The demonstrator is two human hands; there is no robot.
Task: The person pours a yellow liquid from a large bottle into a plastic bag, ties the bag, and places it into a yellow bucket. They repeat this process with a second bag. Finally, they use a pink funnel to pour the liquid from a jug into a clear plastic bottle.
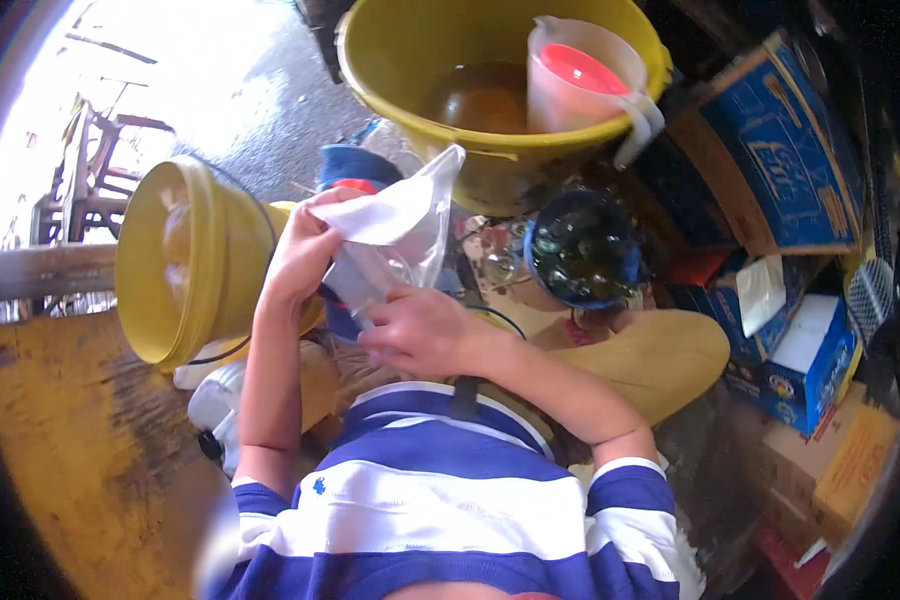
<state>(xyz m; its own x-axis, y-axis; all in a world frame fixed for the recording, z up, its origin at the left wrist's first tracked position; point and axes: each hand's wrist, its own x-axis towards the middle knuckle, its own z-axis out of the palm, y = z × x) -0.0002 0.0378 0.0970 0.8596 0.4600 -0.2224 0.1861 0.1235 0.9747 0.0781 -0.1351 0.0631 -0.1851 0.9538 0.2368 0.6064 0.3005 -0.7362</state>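
A clear plastic bag (439,217) with a white, sheet-like part is in front of my body. My left hand (307,244) pinches its left edge, fingers raised. Lower down, my right hand (424,330) is closed at the bag's bottom end, slightly blurred. What the bag contains is hard to make out. Behind the bag stands a blue container (356,166) with something red at its mouth, partly covered by my left hand and the bag. To the right of the bag is a round blue bowl (581,247) full of dark, shiny, bubbly contents.
A large yellow tub (420,124) holds brown liquid and a translucent pitcher (585,82) with pink contents. Left lies a tipped yellow bucket (195,255). Blue printed cardboard boxes (784,150) stack up on the right. A white jug-like container (217,405) sits by my left elbow.
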